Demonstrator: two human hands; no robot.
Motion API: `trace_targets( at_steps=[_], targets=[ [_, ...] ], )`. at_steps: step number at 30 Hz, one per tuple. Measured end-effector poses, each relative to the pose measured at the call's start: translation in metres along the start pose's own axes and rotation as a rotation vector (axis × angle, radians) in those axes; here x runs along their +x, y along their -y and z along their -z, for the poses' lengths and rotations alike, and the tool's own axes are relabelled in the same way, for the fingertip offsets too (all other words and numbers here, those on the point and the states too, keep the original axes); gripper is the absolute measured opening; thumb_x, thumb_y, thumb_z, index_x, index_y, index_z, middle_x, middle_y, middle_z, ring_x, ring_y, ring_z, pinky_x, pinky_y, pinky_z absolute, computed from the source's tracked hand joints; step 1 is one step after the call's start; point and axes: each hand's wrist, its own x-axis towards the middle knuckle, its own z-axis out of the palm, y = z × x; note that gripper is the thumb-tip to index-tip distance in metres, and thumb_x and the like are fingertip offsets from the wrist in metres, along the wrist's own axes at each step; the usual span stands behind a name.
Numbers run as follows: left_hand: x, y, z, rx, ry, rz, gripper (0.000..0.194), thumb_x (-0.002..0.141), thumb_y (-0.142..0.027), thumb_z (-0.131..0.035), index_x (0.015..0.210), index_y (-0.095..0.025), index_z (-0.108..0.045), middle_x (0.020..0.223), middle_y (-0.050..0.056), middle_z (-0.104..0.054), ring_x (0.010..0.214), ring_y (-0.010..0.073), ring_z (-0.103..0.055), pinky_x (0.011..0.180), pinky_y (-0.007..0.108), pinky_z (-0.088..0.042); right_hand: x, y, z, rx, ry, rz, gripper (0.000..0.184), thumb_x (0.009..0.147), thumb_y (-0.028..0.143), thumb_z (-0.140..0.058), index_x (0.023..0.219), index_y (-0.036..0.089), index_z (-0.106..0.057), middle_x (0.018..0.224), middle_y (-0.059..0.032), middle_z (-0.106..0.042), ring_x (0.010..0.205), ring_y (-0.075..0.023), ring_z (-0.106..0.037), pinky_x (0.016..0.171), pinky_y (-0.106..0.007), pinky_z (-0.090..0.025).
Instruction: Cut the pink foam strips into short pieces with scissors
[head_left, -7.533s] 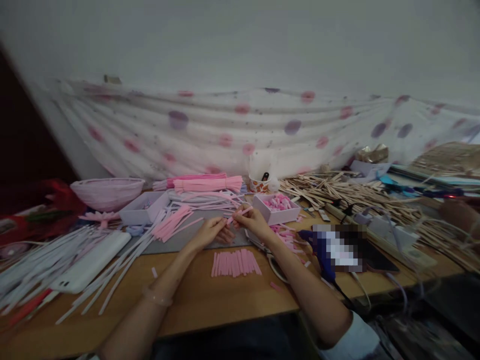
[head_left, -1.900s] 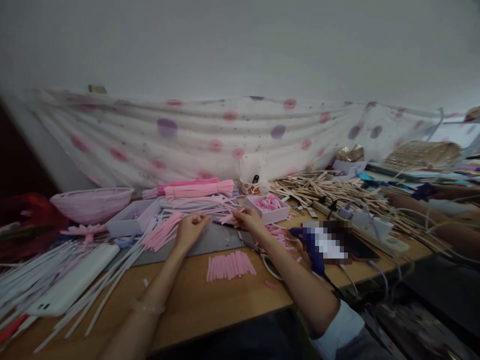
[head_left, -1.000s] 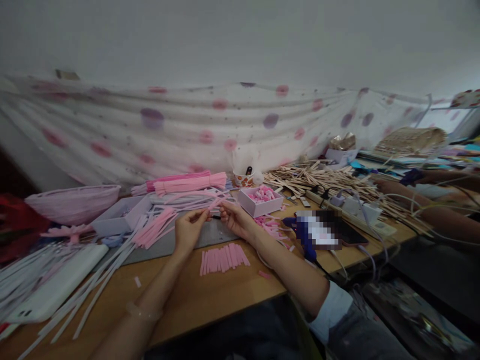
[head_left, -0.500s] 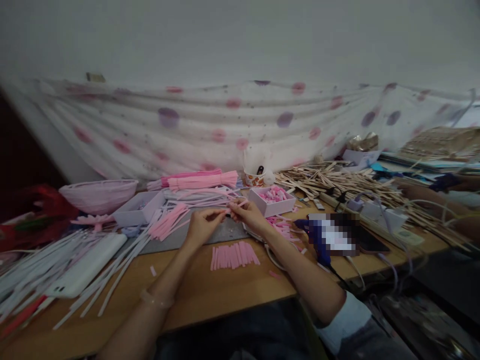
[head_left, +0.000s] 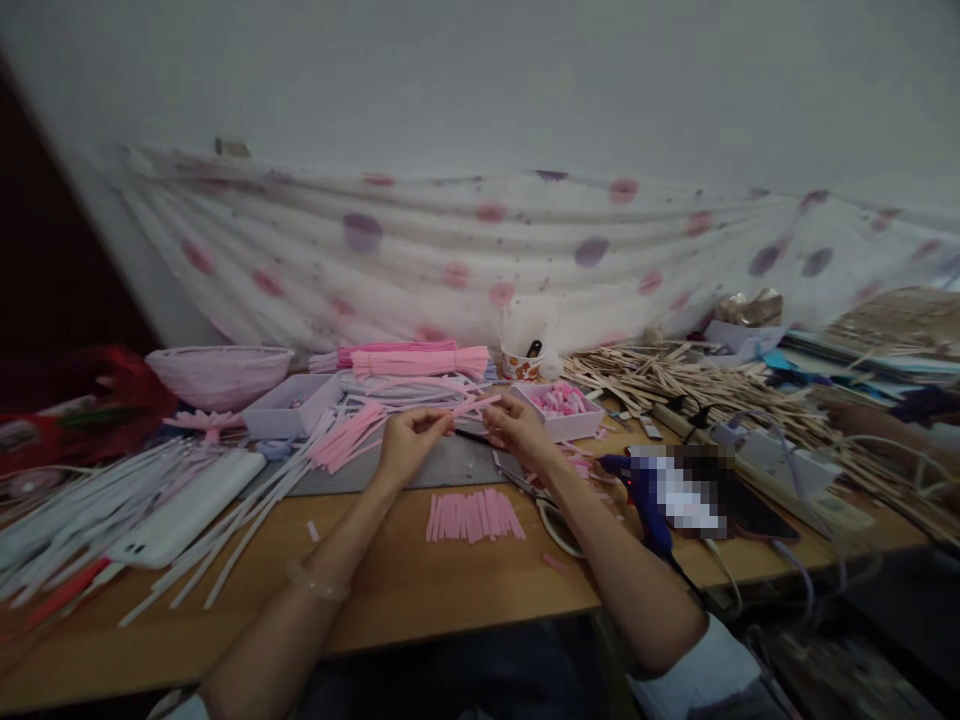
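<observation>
My left hand point(head_left: 409, 445) pinches the left end of a pink pipe-cleaner-like strip point(head_left: 474, 405). At the strip's right end are the closed fingers of my right hand point(head_left: 523, 430), so the strip spans the gap between both hands above a grey mat point(head_left: 405, 474). Scissors point(head_left: 559, 527) lie partly hidden beneath my right wrist, with a dark blade-like part reaching below the fingers. In front of the hands, a row of short cut pink strips point(head_left: 476, 516) rests on the table.
A white box of pink pieces point(head_left: 574, 425) stands behind my right hand. To the right are a blue glue gun point(head_left: 643, 505), a phone and wooden sticks point(head_left: 675, 380). On the left lie white strips point(head_left: 225, 535), longer pink strips point(head_left: 349, 437) and a basket point(head_left: 221, 375). Another person's hand point(head_left: 862, 425) is at far right.
The pink strip now shows stretched between my hands, where before little of it was visible. My hands have moved slightly apart. The whole view has shifted a little, with things appearing farther right.
</observation>
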Motion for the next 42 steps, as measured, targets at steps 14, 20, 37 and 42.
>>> trace_targets(
  at_steps=[14, 20, 37, 42],
  targets=[
    [-0.001, -0.006, 0.003, -0.182, 0.330, 0.134, 0.029, 0.062, -0.036, -0.075, 0.084, -0.017, -0.074, 0.087, 0.006, -0.074, 0.081, 0.0194, -0.067, 0.080, 0.032, -0.052, -0.007, 0.003, -0.007, 0.086, 0.125, -0.125, 0.032, 0.058, 0.038, -0.080, 0.064, 0.014, -0.061, 0.053, 0.0023, -0.059, 0.045, -0.0060, -0.052, 0.042, -0.016, -0.041],
    [0.000, -0.004, 0.002, -0.193, 0.313, 0.183, 0.034, 0.054, -0.037, -0.080, 0.080, -0.015, -0.073, 0.082, 0.007, -0.074, 0.075, 0.0187, -0.067, 0.078, 0.032, -0.052, -0.007, 0.000, -0.008, 0.106, 0.144, -0.098, 0.031, 0.059, 0.035, -0.079, 0.067, 0.015, -0.058, 0.056, 0.0029, -0.060, 0.046, -0.0064, -0.052, 0.044, -0.018, -0.043],
    [0.005, 0.008, 0.009, -0.041, 0.168, 0.220, 0.026, 0.054, -0.036, -0.078, 0.071, -0.016, -0.074, 0.071, 0.006, -0.073, 0.063, 0.0173, -0.065, 0.067, 0.029, -0.051, -0.002, -0.005, -0.008, 0.060, -0.076, -0.009, 0.034, 0.057, 0.039, -0.079, 0.069, 0.016, -0.056, 0.058, 0.0015, -0.065, 0.046, -0.0079, -0.057, 0.040, -0.016, -0.043],
    [0.006, 0.001, 0.012, -0.030, 0.130, 0.231, 0.022, 0.052, -0.033, -0.078, 0.066, -0.017, -0.074, 0.067, 0.005, -0.073, 0.063, 0.0184, -0.065, 0.066, 0.030, -0.052, -0.002, -0.007, -0.008, 0.066, -0.085, 0.000, 0.034, 0.057, 0.038, -0.079, 0.070, 0.017, -0.056, 0.060, 0.0006, -0.066, 0.050, -0.0095, -0.061, 0.042, -0.016, -0.046]
  ],
)
